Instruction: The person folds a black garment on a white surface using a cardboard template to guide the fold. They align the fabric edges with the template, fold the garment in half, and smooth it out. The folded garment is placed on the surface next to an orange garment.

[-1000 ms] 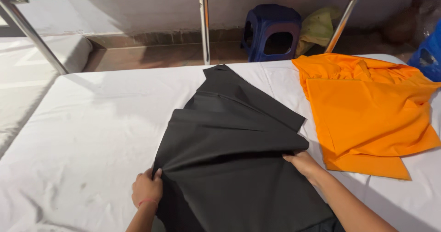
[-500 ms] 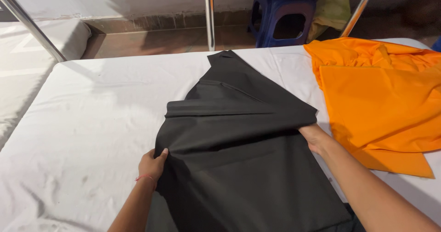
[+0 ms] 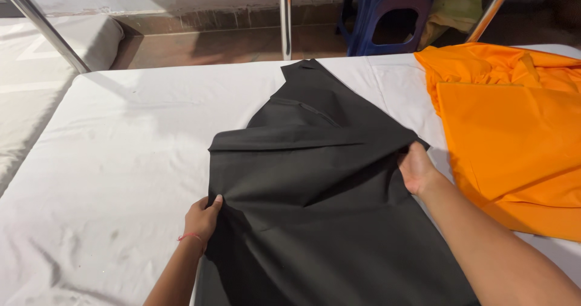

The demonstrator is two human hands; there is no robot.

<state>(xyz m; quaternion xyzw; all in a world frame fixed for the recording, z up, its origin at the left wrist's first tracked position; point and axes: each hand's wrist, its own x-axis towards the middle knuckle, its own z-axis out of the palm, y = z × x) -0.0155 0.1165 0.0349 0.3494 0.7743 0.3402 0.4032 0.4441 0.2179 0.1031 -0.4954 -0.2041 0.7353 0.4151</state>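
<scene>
Head view: left hand [image 3: 203,218] and right hand [image 3: 415,168] pinched opposite edges of dark garment [image 3: 315,203], long axis pointing away across white counter [image 3: 121,148].

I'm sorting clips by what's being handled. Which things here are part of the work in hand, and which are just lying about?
In hand:
- dark grey garment
- left hand, gripping its left edge
- right hand, gripping its right edge
- white-covered table beneath it

Lying about:
- orange cloth on the table's right
- blue plastic stool
- metal poles

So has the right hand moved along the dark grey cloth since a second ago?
Yes. The right hand has slid up the dark grey cloth's right edge, away from the person, toward the orange cloth's top.
</scene>
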